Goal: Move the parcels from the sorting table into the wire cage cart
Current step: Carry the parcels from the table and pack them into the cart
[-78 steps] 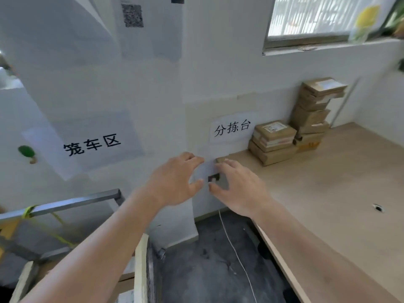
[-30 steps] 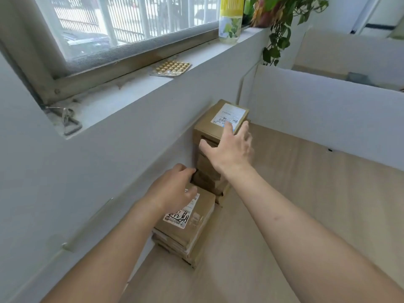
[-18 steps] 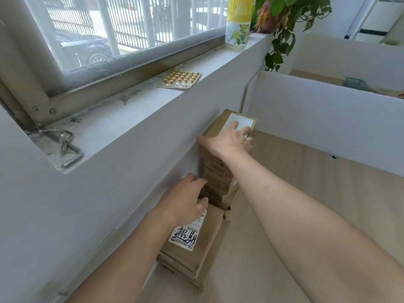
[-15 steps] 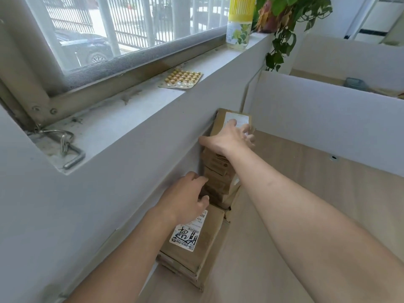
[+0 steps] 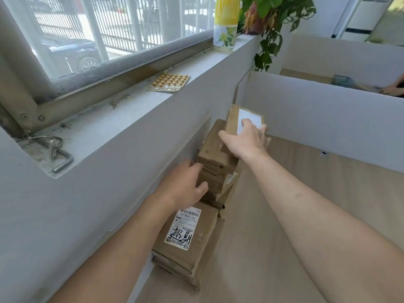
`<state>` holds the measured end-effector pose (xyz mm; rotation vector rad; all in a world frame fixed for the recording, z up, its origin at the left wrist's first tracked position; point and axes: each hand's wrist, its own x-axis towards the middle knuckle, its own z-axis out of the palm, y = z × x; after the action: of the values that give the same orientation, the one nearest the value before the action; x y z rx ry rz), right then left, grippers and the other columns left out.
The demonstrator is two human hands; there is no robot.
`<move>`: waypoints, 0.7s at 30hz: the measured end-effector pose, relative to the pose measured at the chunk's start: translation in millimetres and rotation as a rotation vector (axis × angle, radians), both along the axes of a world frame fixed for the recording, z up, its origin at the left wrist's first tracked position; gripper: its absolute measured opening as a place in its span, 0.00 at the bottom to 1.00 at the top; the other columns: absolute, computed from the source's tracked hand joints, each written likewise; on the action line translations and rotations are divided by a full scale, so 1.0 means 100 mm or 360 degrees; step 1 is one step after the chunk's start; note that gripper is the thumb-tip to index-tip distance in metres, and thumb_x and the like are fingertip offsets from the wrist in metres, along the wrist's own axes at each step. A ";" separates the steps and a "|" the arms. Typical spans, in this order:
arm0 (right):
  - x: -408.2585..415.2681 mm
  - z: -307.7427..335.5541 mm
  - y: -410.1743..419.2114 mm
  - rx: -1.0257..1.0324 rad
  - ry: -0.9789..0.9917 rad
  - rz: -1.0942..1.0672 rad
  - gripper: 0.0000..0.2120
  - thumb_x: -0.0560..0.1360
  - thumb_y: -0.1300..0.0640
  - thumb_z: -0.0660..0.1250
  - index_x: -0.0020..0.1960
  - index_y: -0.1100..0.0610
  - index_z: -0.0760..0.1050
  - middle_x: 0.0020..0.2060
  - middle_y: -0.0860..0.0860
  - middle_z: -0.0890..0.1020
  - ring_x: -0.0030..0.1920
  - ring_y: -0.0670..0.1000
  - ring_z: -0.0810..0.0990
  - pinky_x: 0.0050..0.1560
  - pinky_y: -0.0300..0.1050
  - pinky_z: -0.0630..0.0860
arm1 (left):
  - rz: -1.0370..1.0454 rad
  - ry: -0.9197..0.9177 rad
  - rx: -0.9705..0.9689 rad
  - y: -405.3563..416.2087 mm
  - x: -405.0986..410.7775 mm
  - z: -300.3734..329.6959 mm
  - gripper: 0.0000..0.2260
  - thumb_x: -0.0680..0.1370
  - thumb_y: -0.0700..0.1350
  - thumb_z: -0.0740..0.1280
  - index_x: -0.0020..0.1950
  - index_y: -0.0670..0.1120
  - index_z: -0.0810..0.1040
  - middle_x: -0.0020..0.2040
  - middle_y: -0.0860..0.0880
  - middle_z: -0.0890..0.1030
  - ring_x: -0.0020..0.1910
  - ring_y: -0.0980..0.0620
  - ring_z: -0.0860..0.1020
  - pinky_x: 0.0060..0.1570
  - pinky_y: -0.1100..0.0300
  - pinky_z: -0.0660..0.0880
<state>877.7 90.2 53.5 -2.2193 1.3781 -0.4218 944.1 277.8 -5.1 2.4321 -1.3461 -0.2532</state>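
Two stacks of brown cardboard parcels stand against the wall on the wooden sorting table (image 5: 328,215). My right hand (image 5: 247,138) grips the top parcel (image 5: 235,119) of the tall far stack (image 5: 215,171) and holds it tilted up off the stack, white label facing me. My left hand (image 5: 185,184) hovers with relaxed fingers beside the tall stack, above the near low stack (image 5: 188,235), whose top parcel bears a white barcode label. It holds nothing. The wire cage cart is out of view.
A window sill (image 5: 131,99) runs above the stacks, carrying a pill blister pack (image 5: 168,82), a yellow-capped bottle (image 5: 225,22), a trailing plant (image 5: 271,22) and a metal hook (image 5: 52,149). A grey partition (image 5: 317,119) closes the table's far side. Another person's hand (image 5: 393,89) shows beyond it.
My right hand has closed on the top parcel and tipped it up off the tall stack. My left hand stayed beside the stacks, shifting slightly.
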 end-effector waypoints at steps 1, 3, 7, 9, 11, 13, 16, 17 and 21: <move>-0.07 0.00 -0.04 0.0006 0.0001 -0.0019 0.32 0.68 0.32 0.68 0.67 0.45 0.71 0.66 0.55 0.67 0.64 0.65 0.70 0.63 0.59 0.74 | 0.0022 -0.0013 -0.0006 -0.05 -0.01 0.04 0.19 0.80 0.59 0.62 0.66 0.50 0.74 0.60 0.49 0.76 0.57 0.47 0.77 0.54 0.47 0.79; -0.20 -0.01 -0.11 -0.0002 0.0001 -0.0055 0.30 0.68 0.31 0.68 0.65 0.45 0.72 0.66 0.54 0.67 0.63 0.64 0.70 0.63 0.59 0.74 | 0.0089 -0.0081 0.0013 -0.15 -0.04 0.13 0.20 0.79 0.62 0.61 0.64 0.50 0.74 0.58 0.49 0.75 0.55 0.47 0.77 0.51 0.49 0.79; -0.43 -0.05 -0.23 -0.0001 0.0041 -0.0095 0.32 0.67 0.28 0.67 0.65 0.43 0.72 0.65 0.52 0.68 0.62 0.64 0.71 0.62 0.55 0.73 | 0.0364 -0.0158 0.0062 -0.40 -0.11 0.33 0.26 0.76 0.68 0.60 0.59 0.47 0.74 0.56 0.46 0.72 0.51 0.43 0.76 0.47 0.49 0.78; -0.53 -0.07 -0.26 0.0010 0.0058 -0.0094 0.34 0.67 0.28 0.68 0.68 0.43 0.71 0.66 0.53 0.68 0.63 0.64 0.71 0.63 0.54 0.72 | 0.0441 -0.0149 0.0022 -0.55 -0.15 0.41 0.28 0.75 0.68 0.62 0.59 0.45 0.72 0.56 0.44 0.72 0.52 0.41 0.75 0.46 0.49 0.76; -0.62 -0.09 -0.29 0.0011 0.0053 -0.0105 0.34 0.67 0.29 0.68 0.68 0.43 0.71 0.67 0.53 0.68 0.64 0.64 0.71 0.64 0.55 0.71 | 0.0369 -0.0252 -0.0004 -0.71 -0.15 0.45 0.30 0.74 0.68 0.64 0.63 0.44 0.70 0.58 0.42 0.72 0.56 0.39 0.75 0.45 0.50 0.73; -0.70 -0.10 -0.32 0.0012 0.0058 -0.0129 0.32 0.66 0.30 0.68 0.66 0.44 0.72 0.66 0.53 0.68 0.64 0.64 0.71 0.64 0.56 0.71 | 0.0258 -0.0330 0.0045 -0.88 -0.13 0.47 0.34 0.74 0.69 0.64 0.68 0.44 0.68 0.62 0.42 0.73 0.59 0.38 0.75 0.48 0.49 0.73; -0.82 -0.11 -0.33 -0.0001 0.0121 -0.0150 0.28 0.67 0.32 0.68 0.62 0.44 0.73 0.65 0.53 0.69 0.62 0.64 0.72 0.63 0.56 0.72 | 0.0158 -0.0286 0.0162 -1.11 -0.10 0.44 0.38 0.74 0.72 0.64 0.77 0.50 0.65 0.68 0.40 0.71 0.63 0.37 0.75 0.56 0.46 0.75; -0.86 -0.12 -0.32 -0.0009 0.0141 -0.0146 0.28 0.67 0.33 0.68 0.63 0.44 0.73 0.66 0.53 0.69 0.62 0.64 0.72 0.63 0.56 0.72 | 0.0144 -0.0251 0.0207 -1.17 -0.10 0.42 0.39 0.74 0.72 0.65 0.79 0.53 0.63 0.70 0.40 0.70 0.65 0.36 0.75 0.59 0.46 0.75; -0.97 -0.17 -0.23 -0.0044 0.0193 -0.0105 0.32 0.67 0.33 0.68 0.68 0.44 0.72 0.68 0.53 0.67 0.63 0.64 0.70 0.60 0.54 0.69 | 0.0171 -0.0192 0.0325 -1.30 -0.07 0.31 0.38 0.73 0.72 0.67 0.79 0.58 0.64 0.71 0.38 0.69 0.68 0.35 0.72 0.64 0.45 0.72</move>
<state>781.2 66.9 36.2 -2.2590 1.5202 -0.3359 936.7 147.3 25.4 2.7195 -1.2890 -0.2299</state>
